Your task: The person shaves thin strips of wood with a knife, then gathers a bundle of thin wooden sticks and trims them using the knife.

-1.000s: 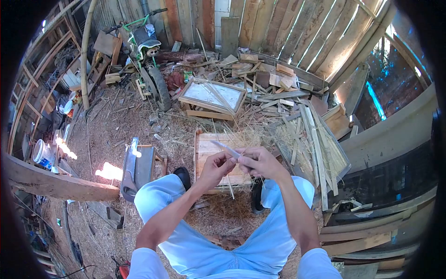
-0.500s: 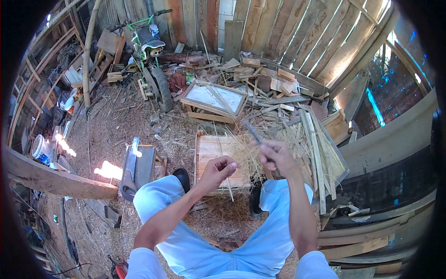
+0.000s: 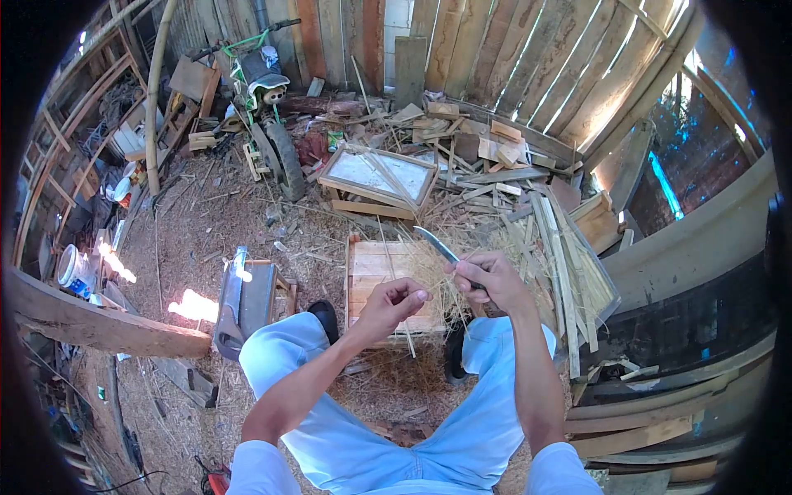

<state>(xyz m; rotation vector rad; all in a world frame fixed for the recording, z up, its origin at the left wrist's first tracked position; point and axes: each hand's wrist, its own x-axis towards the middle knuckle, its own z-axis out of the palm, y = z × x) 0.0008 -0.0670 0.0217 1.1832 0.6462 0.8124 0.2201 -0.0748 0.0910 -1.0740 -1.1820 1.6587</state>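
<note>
My right hand (image 3: 493, 282) is wrapped round the handle of a knife (image 3: 436, 245), its slightly curved blade pointing up and to the left. Across from it, my left hand (image 3: 393, 307) has thumb and fingers pinched together on a thin pale strip (image 3: 411, 345), which looks like wood or bamboo. One end of the strip sticks out below the hand, the other runs up over a slatted wooden crate or box (image 3: 371, 262). Fine curled shavings (image 3: 450, 285) lie heaped beneath the knife hand. The blade and the strip are apart.
A dark bench with a handsaw (image 3: 230, 309) on it stands left of my knee. Ahead is a wooden frame with a white panel (image 3: 371, 175), beside piled wood offcuts (image 3: 487, 148). A small motorbike (image 3: 276, 140) stands at the back. Long slats (image 3: 561, 272) lean on the right.
The knife has come down and left, its blade turning more sideways towards the left hand. My left hand has barely moved and keeps its pinch.
</note>
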